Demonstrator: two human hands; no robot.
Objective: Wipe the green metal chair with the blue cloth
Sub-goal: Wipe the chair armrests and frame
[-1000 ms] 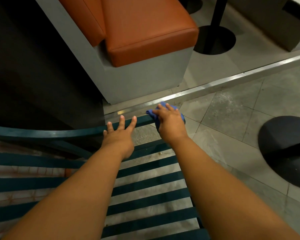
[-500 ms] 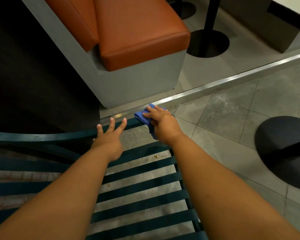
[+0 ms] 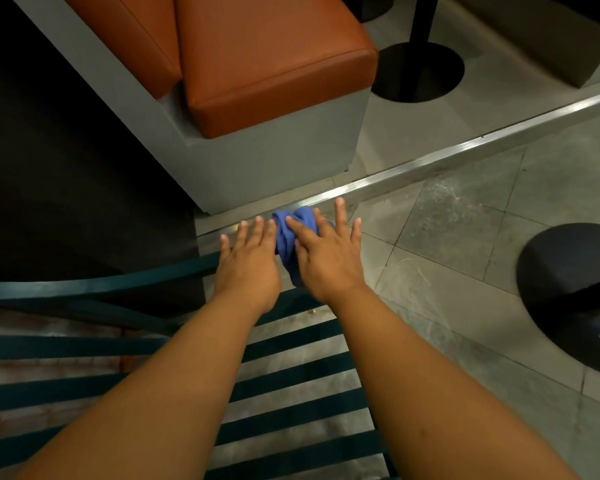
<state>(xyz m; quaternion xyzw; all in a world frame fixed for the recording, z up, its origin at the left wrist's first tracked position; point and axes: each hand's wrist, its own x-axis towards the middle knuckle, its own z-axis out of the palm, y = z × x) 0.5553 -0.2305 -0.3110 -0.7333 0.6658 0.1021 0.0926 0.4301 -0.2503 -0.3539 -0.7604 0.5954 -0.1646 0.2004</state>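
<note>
— Both hands moved together: left hand [image 3: 248,268] flat and empty beside the cloth [image 3: 293,233], right hand [image 3: 326,258] pressing it with spread fingers on the chair [image 3: 118,282] rail.

— I fear the unclamped cloth slips off.

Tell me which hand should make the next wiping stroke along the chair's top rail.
Right. The right hand is pressing the blue cloth onto the rail of the green metal chair; the left hand lies flat beside it, off the cloth.

Just one head cam here, looking steeply forward and down from close above the green metal chair [image 3: 291,379], wide-angle, floor tiles [image 3: 465,237] beyond.
</note>
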